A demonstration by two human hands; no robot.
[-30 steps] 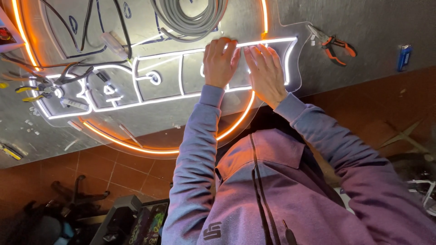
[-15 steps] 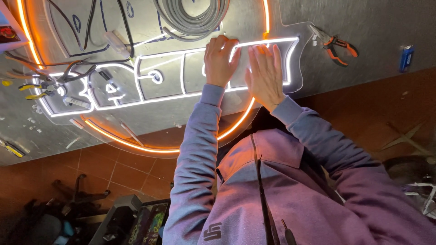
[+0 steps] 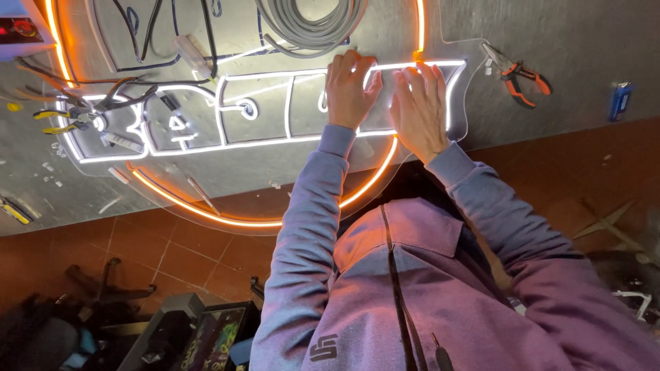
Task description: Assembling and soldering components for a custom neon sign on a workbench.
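While both hands press flat with fingers spread, grasping nothing, the left hand (image 3: 352,93) and right hand (image 3: 421,106) lie side by side on the right end of the lit white neon lettering (image 3: 227,113). That lettering's long axis runs left to right across the clear backing panel (image 3: 474,82) on the grey table (image 3: 584,41), so the left hand is nearer its remaining length. Orange-handled pliers (image 3: 519,79) lie just right of the panel.

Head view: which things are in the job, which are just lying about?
In hand:
left hand
right hand
glowing white strip lettering
clear sign panel

Lying about:
orange-handled pliers
grey cable coil
blue lighter
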